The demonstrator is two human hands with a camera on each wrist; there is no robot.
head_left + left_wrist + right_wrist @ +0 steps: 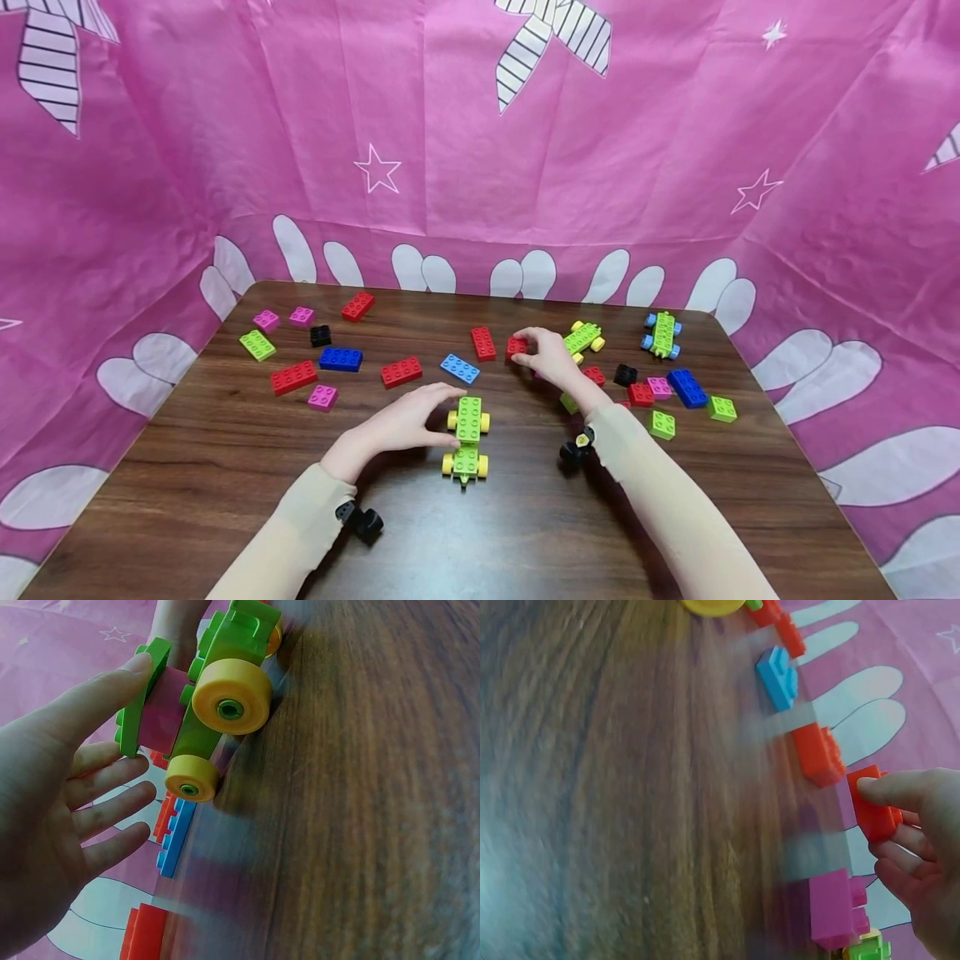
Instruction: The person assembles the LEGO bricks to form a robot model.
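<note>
Head view: the car (466, 461) stands on yellow wheels (482, 465) on the table (525, 542), with the left hand (408, 421) at its left side. The right hand (551, 357) is beyond the car and to its right. Principal hazard: the wheels look free to turn, so an uneven push could roll the car out of line. The blue plate (459, 368), just beyond the car, could be knocked by a low sweep of either hand. The table is dark wood grain, with a sheen on the near side of the car. A pink curtain (465, 100), printed with white stars (774, 33), hangs beyond the car and to both sides.

Left wrist view: thumb and index finger span the green brick (138, 712), which sits on a pink brick (163, 712) atop the car. Whether they pinch it or merely rest there, I cannot tell. A sideways nudge at that height could loosen the stack or tip the car.

Right wrist view: the right hand pinches a red brick (873, 806), apart from the car. Slack fingers could let it twist or drop. A second red brick (817, 754), on the car's side of it, could be struck.
</note>
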